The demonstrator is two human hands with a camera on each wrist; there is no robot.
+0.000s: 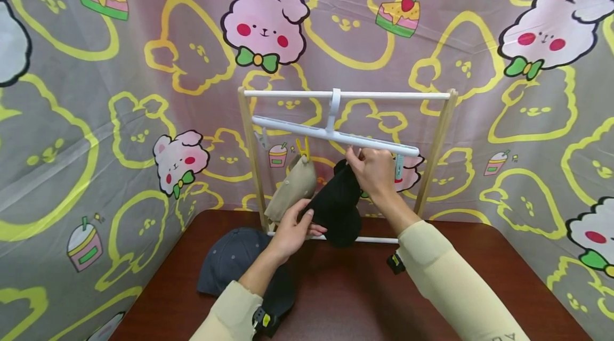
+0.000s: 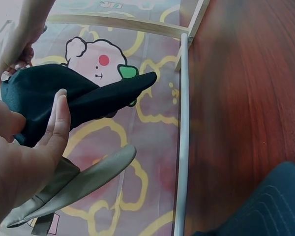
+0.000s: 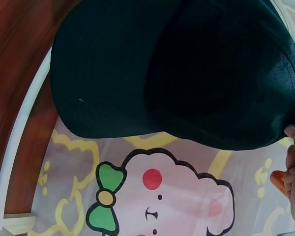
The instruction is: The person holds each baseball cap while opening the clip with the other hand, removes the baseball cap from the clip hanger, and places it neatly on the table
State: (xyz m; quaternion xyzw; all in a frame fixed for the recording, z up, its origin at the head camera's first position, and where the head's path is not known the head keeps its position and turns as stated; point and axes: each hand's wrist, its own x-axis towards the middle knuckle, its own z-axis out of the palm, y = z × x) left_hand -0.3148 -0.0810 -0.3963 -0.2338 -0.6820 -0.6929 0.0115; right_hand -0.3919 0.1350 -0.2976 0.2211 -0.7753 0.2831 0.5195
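A black cap (image 1: 336,208) hangs brim down below the right half of a white hanger (image 1: 292,127). My left hand (image 1: 292,229) holds it from the left, thumb on one side and fingers on the other, as the left wrist view shows. Just under the hanger bar, my right hand (image 1: 374,170) pinches an orange clip (image 3: 278,181) at the cap's upper edge. The clip is mostly hidden by the fingers. To the left, a beige cap (image 1: 295,186) hangs from a yellow clip (image 1: 303,148). The hanger tilts down to the right.
A wooden rack (image 1: 441,144) with a white top rod (image 1: 393,95) carries the hanger. Its white lower rod (image 1: 376,240) runs close above the brown table (image 1: 355,293). A dark blue cap (image 1: 235,256) lies at left under my left forearm. A teal clip (image 1: 399,166) hangs near the hanger's right end.
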